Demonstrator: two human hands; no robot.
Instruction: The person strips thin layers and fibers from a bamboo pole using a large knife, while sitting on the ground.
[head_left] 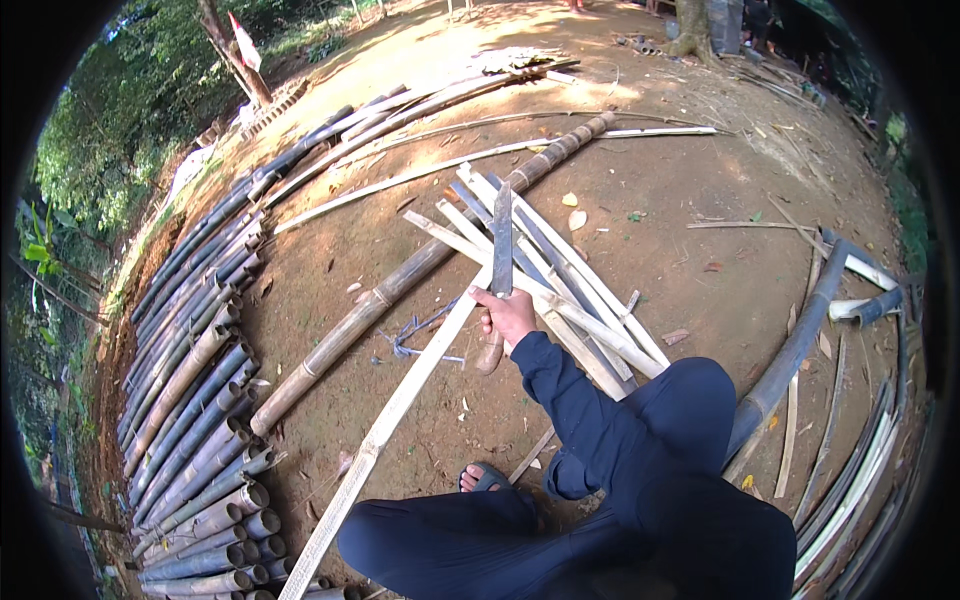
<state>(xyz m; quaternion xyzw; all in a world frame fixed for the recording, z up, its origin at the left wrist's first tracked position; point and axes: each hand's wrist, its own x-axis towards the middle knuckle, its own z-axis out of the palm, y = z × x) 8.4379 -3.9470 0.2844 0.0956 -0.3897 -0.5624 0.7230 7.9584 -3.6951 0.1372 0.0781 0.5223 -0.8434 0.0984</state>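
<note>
My right hand is closed round a machete, its broad dark blade pointing away from me and its wooden handle showing below my fist. Just left of the hand runs a long pale split-bamboo strip, slanting from the lower edge up toward my thumb and the blade. Whether the thumb touches the strip, I cannot tell. Beyond the hand lies a loose pile of split bamboo pieces, some pale side up, some dark. My left hand is out of the picture.
A thick bamboo pole lies diagonally on the dirt ground. Many cut bamboo poles are stacked at the left. Blue cord lies near the pole. My bent knees are close below; a dark bamboo pole and thin strips lie at the right.
</note>
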